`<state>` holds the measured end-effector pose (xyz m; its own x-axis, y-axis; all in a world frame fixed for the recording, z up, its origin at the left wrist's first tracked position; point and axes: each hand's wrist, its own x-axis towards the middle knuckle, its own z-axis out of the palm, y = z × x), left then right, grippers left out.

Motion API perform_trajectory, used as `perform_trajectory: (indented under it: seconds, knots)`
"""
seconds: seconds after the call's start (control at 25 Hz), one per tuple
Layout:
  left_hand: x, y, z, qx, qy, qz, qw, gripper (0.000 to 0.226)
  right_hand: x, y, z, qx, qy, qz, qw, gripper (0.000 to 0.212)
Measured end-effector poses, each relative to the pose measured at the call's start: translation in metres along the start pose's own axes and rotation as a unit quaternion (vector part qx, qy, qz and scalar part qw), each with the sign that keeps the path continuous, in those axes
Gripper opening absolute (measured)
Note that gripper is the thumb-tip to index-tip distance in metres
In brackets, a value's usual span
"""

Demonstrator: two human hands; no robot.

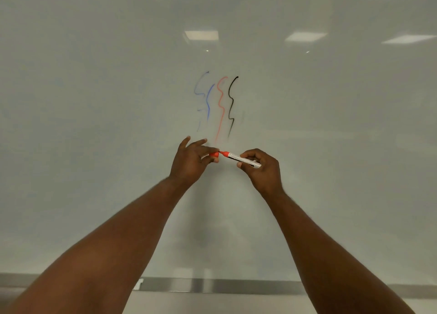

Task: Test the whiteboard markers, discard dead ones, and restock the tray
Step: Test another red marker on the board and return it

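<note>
Whiteboard (94, 124) fills the view, with blue, red and black squiggles (221, 105) at its middle and a metal tray (212, 286) along its bottom edge. Below the squiggles, the right hand (262, 169) grips a red marker (238, 158) by its barrel; the left hand (189, 162) pinches its red cap (214, 154) at the marker's tip.

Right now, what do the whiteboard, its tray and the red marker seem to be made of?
Whiteboard: glossy, perhaps glass or coated steel; it mirrors ceiling lights. Tray: probably brushed metal, maybe aluminium; grey with dull sheen. Red marker, held by the right hand: apparently smooth plastic, white barrel, red collar. Its red cap, pinched by the left hand, likely plastic too.
</note>
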<state>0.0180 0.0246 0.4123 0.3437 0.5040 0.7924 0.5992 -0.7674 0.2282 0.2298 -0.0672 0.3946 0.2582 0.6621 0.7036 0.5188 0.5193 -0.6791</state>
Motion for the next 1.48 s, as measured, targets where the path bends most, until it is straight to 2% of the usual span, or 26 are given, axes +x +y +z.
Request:
perform_trajectory:
  seconds: [0.32,0.4,0.52,0.64,0.84,1.0,1.24,1.48]
  knots:
    - [-0.036,-0.004,0.023,-0.006,-0.023,-0.023,0.999,0.021,-0.022,0.022,0.008,-0.034,-0.054,0.021,0.998,0.018]
    - [-0.050,-0.007,0.032,-0.001,-0.044,-0.015,0.999,0.016,-0.029,0.034,0.011,-0.078,-0.088,0.027,0.993,0.018]
    - [-0.079,-0.007,0.048,-0.001,-0.069,-0.023,0.997,0.012,-0.045,0.048,0.014,-0.169,-0.124,-0.010,0.978,0.020]
    - [-0.111,-0.006,0.065,-0.007,-0.092,-0.044,0.995,0.018,-0.067,0.063,0.020,-0.202,-0.142,-0.036,0.968,0.017]
    - [-0.175,-0.002,0.091,-0.014,-0.144,-0.084,0.986,0.024,-0.118,0.108,0.034,-0.206,-0.209,-0.003,0.956,0.014]
    - [-0.218,0.007,0.102,0.006,-0.182,-0.119,0.976,0.018,-0.160,0.133,0.038,-0.239,-0.249,0.002,0.938,0.012]
    - [-0.291,0.017,0.116,0.094,-0.216,-0.149,0.960,0.016,-0.235,0.160,0.046,-0.288,-0.238,-0.050,0.926,0.017]
    - [-0.351,0.031,0.108,0.143,-0.267,-0.177,0.937,0.021,-0.288,0.171,0.047,-0.309,-0.308,-0.061,0.898,0.024]
